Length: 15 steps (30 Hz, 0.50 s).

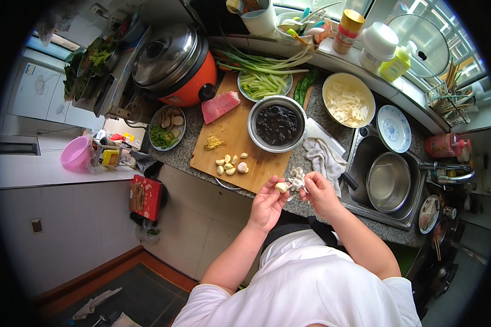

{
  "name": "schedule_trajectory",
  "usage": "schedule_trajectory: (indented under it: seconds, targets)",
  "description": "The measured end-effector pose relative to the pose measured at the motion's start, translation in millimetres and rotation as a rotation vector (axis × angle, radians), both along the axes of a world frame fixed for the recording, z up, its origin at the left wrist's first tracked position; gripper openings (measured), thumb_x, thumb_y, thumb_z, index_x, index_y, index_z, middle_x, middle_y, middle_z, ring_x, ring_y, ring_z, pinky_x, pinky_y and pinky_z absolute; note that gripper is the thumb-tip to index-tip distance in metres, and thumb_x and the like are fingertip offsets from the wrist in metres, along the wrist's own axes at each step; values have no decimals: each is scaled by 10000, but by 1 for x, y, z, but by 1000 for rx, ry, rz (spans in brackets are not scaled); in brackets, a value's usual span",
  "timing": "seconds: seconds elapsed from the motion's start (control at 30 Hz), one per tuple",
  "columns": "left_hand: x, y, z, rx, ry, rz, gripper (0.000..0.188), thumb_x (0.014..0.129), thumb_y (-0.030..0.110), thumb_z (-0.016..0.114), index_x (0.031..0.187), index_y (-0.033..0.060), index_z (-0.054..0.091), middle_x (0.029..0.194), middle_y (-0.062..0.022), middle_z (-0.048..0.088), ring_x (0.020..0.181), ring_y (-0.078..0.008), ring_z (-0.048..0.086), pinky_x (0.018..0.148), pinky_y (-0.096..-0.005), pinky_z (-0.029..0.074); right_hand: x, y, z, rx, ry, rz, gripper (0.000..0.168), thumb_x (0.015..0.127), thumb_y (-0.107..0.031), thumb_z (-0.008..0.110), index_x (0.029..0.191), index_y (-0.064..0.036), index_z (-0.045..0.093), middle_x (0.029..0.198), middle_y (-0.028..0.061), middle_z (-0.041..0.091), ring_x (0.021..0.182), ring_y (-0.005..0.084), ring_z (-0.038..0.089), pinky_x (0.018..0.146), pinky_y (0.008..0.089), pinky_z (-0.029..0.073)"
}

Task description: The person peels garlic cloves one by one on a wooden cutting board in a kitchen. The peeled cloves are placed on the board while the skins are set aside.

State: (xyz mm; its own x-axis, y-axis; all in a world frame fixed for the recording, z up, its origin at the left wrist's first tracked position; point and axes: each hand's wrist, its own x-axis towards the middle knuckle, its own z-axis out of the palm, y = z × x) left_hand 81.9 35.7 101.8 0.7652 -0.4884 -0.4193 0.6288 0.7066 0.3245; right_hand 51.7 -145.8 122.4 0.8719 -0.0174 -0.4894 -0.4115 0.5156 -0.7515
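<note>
My left hand (266,206) pinches a peeled garlic clove (282,187) between thumb and fingers, just past the front edge of the wooden cutting board (266,167). My right hand (323,196) has its fingertips closed on a bit of papery garlic skin, right beside a small heap of garlic skins (297,178) on the counter. Several peeled garlic cloves (228,166) lie on the board, with a partly unpeeled piece of garlic (242,167) among them. Behind these sit shredded ginger (213,142), a slab of raw meat (220,107) and a metal bowl of soaking black fungus (279,124).
A cleaver (325,137) lies right of the board, partly under a grey cloth (325,157). Farther right are a bowl of sliced lotus root (347,100) and a sink (358,161) holding a metal basin (388,182). An orange rice cooker (188,77) stands at the back left.
</note>
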Motion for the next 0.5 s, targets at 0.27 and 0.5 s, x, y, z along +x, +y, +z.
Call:
schedule_trajectory:
  seconds: [0.27,0.5]
  targets:
    - [-1,-7,6,136,-107,-1,260,934,24,583,1189,68,558,1136,-70,623,1036,-165,614,921,-319,520,1,10,5,-373,-279,117,349,904,-54,594,1250,-30,557,966,53,584,776,106,573,705,241,487]
    - [-6,-5,-2,229,-134,-50,191,935,48,594,1126,55,591,1073,-77,643,987,-160,625,884,-309,522,5,14,17,-888,-451,156,159,820,-3,668,976,-16,644,832,109,606,676,195,605,611,291,496]
